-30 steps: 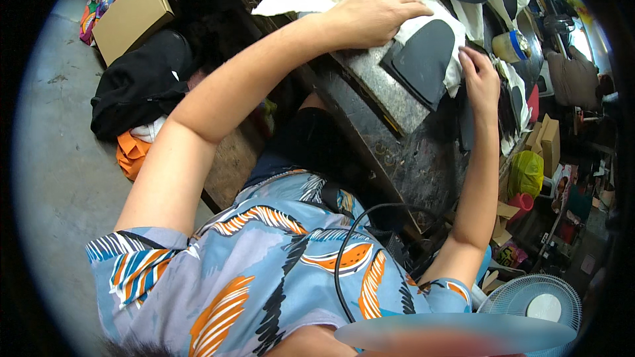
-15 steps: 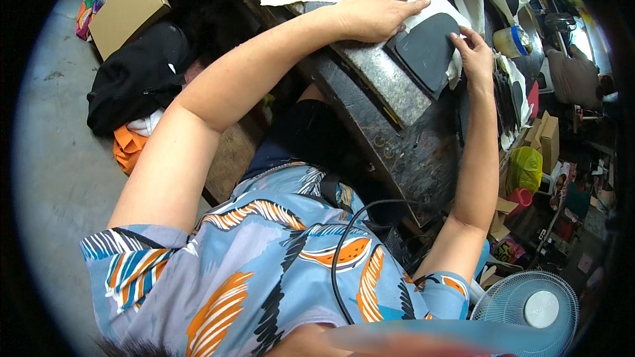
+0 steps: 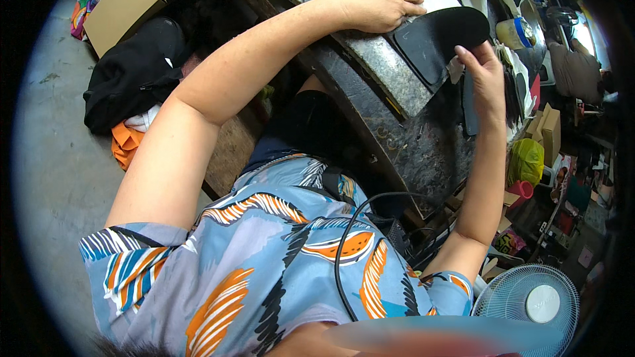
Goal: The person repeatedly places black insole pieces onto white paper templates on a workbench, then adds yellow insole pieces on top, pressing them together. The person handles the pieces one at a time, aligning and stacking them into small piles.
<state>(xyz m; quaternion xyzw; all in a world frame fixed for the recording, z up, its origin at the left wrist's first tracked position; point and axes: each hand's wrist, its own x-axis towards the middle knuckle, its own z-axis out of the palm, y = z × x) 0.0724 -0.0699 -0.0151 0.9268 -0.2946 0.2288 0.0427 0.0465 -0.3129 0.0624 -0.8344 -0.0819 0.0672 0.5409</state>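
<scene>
The black piece (image 3: 444, 36), flat half a second ago, is being raised at its right edge over the grey slab (image 3: 411, 91); it is being pinched by the right hand's (image 3: 488, 80) fingers; whether the left hand (image 3: 380, 5) is gripping cannot be told.

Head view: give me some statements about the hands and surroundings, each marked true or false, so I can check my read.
1. The right hand is at the edge of the dark flat piece. True.
2. The left hand touches the fan. False: it is up beside the dark flat piece.
3. The fan is at the picture's lower right. True.
4. The upper-left cardboard box is green. False: it is tan.
</scene>
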